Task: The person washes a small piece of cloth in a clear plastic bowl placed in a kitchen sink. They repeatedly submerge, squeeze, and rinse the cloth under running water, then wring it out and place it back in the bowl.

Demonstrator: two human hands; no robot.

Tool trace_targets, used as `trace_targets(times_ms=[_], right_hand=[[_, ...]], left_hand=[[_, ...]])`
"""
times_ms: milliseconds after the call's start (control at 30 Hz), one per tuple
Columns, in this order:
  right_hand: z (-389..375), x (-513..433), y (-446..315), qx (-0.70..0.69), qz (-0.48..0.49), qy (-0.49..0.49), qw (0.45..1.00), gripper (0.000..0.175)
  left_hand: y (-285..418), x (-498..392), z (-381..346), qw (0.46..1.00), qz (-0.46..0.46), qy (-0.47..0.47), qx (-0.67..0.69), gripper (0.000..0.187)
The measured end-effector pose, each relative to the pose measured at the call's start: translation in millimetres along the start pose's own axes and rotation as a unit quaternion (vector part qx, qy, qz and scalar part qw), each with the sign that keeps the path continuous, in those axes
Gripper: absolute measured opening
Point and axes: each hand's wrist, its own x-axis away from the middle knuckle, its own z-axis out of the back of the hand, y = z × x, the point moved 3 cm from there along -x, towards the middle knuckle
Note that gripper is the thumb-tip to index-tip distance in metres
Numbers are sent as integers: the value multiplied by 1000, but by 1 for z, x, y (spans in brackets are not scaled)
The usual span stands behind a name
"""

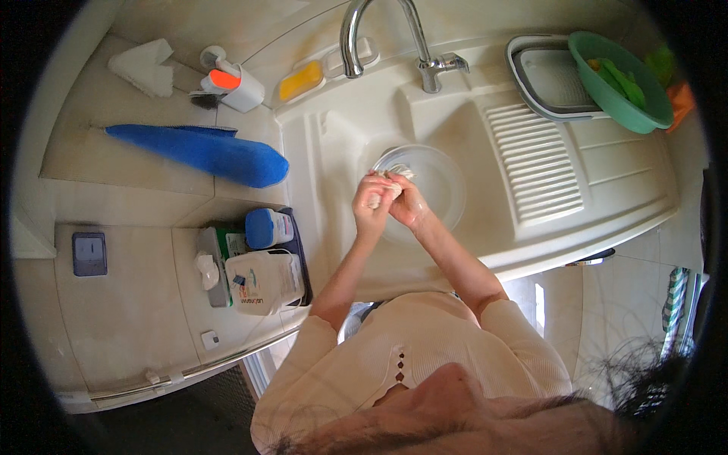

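Both hands meet over the sink basin [335, 227] and squeeze a bunched white cloth [402, 170]. My left hand [371, 200] is closed around its near left part, while my right hand [409, 206] grips it from the right. Folds of the cloth stick out beyond the fingers; the rest is hidden in the palms. Beneath the hands sits a round translucent bowl [449, 193] in the basin. Its left part is covered by the hands and forearms. Above the far side arches a chrome faucet [424, 45].
Right of the basin is a ribbed drainboard [534, 165], with a grey-rimmed collapsible tub [546, 74] and a green basin [614, 114] holding greens. On the left lie a blue cloth [210, 151], a white lidded bucket [264, 278], a blue-lidded tub [261, 227] and a brush holder [244, 88]. A yellow sponge [301, 79] rests behind.
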Motion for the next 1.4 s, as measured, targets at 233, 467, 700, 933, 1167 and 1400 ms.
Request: trace_targets(times_ms=[233,467,700,933,1167,1400], right_hand=[[6,3,-5,151,234,190,942,19],[-52,45,-5,657,516,-18,549,20],[-32,63,27,810,480,-248,227,10],[22,45,44,836,448,-254,191,9],[51,34,60,861,425,-229,162,12],[89,18,76,766,286,-209,536,22]], left_hand=[[-42,30,-18,788,425,304,327,17],[-46,21,-39,563,567,8,601,18],[-38,-8,-40,627,615,-440,185,24],[-62,12,-73,614,527,-583,-71,30],[-77,40,-82,650,313,-629,-291,33],[-76,57,-81,666,237,-605,-367,30]])
